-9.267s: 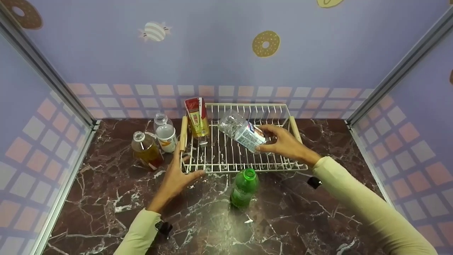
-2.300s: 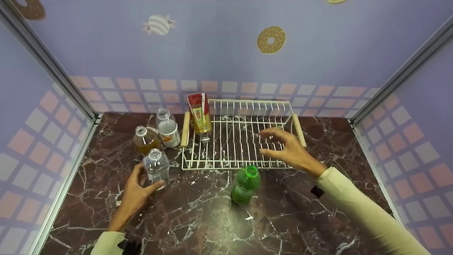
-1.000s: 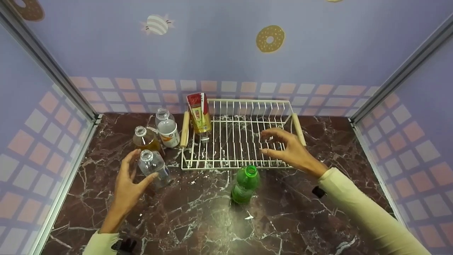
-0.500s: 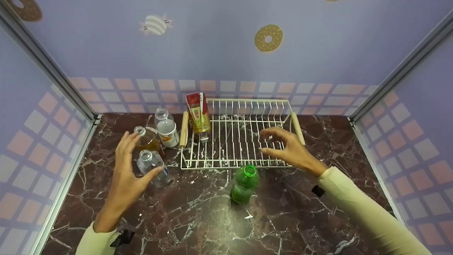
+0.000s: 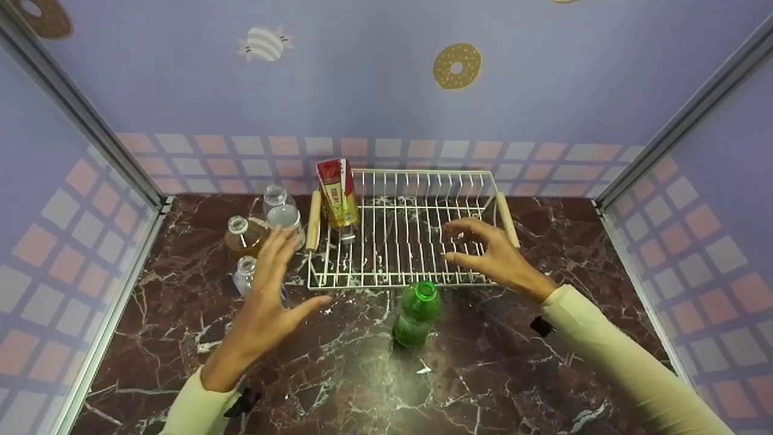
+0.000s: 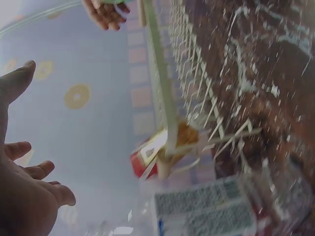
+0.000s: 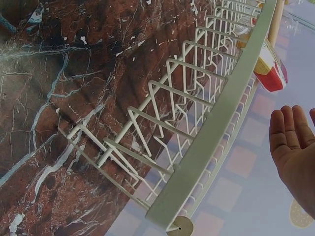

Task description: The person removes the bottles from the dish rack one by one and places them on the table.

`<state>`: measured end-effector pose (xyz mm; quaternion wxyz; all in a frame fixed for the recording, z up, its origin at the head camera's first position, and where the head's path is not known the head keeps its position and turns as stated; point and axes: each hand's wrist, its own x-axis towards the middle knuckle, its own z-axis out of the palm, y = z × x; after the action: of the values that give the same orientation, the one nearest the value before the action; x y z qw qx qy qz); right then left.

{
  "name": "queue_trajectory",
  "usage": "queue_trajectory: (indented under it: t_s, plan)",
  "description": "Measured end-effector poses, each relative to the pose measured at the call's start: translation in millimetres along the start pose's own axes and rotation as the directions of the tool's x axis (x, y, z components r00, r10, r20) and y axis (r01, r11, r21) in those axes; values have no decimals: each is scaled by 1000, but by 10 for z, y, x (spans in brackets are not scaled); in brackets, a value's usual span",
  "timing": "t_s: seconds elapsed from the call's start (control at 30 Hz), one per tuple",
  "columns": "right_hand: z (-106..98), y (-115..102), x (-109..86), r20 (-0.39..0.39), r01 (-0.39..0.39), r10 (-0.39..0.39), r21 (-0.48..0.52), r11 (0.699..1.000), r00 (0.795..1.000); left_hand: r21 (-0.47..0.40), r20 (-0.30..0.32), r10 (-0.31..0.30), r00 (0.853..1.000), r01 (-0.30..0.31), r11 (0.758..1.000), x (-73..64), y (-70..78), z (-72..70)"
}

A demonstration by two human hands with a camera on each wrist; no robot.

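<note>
My left hand [image 5: 266, 305] is raised over the table at left, fingers spread and holding nothing. Behind it, partly hidden, stands a clear plastic bottle [image 5: 244, 279] without a cap; its printed label [image 6: 204, 211] shows large in the left wrist view. My right hand [image 5: 498, 254] hovers over the right part of the white wire rack [image 5: 416, 284], fingers loosely bent around nothing. In the rack's left end leans a red-and-yellow labelled bottle [image 5: 338, 196], its narrow clear end down. An uncapped green bottle [image 5: 415, 317] stands in front of the rack.
Left of the rack stand a bottle with amber liquid [image 5: 241, 241] and a clear bottle with a white label [image 5: 281, 214], close together. Wooden handles [image 5: 506, 220] rise at the rack's ends. Walls enclose the marble-patterned table [image 5: 338, 380] at the back and sides.
The clear bottle went from my right hand over the rack to my left hand, then onto the table at left. My left hand has let go and moved right; my right hand stays nearly still lately.
</note>
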<state>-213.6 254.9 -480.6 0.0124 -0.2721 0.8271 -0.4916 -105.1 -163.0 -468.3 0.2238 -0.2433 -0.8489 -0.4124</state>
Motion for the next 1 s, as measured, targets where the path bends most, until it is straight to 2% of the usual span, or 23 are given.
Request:
queue_trajectory:
  t_s: [0.13,0.2,0.33,0.67,0.9,1.0]
  plan:
    - [11,1,14,0,-21,21,2,1000,1000,-1,81,-86,993,87,996,14,-24,173]
    - [18,8,17,-3,-20,20,0,1000,1000,13,117,-143,983,142,990,25,-60,247]
    - [29,21,19,-3,-5,5,-12,1000,1000,41,157,-221,963,217,975,58,-140,348]
    - [45,39,31,-3,0,0,-15,1000,1000,79,225,-329,917,319,944,115,-262,459]
    - [52,38,48,6,-8,8,-26,1000,1000,99,234,-378,896,365,926,124,-395,546]
    - [60,40,59,9,-6,6,-16,1000,1000,96,217,-398,891,386,917,125,-454,573]
